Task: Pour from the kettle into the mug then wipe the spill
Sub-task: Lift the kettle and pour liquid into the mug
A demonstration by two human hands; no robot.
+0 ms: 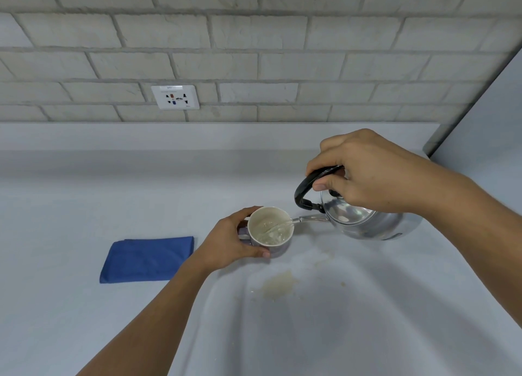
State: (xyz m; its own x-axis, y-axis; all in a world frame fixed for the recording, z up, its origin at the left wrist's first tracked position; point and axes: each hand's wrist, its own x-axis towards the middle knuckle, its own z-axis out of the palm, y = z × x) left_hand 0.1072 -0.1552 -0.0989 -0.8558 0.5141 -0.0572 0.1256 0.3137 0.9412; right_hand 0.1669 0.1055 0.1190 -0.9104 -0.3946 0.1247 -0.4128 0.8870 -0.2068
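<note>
A shiny metal kettle (364,220) with a black handle is tilted to the left above the counter. My right hand (367,175) grips that handle from above. Water streams from the spout into a pale mug (271,230) standing on the counter. My left hand (230,240) wraps around the mug's left side and its handle. A folded blue cloth (147,260) lies flat to the left of the mug. A yellowish wet patch (278,285) sits on the counter just in front of the mug, with fainter marks to its right.
The light grey counter (84,206) runs back to a low ledge under a pale brick wall. A white wall socket (175,96) is set in the bricks at the back left. A grey panel (485,127) rises at the right.
</note>
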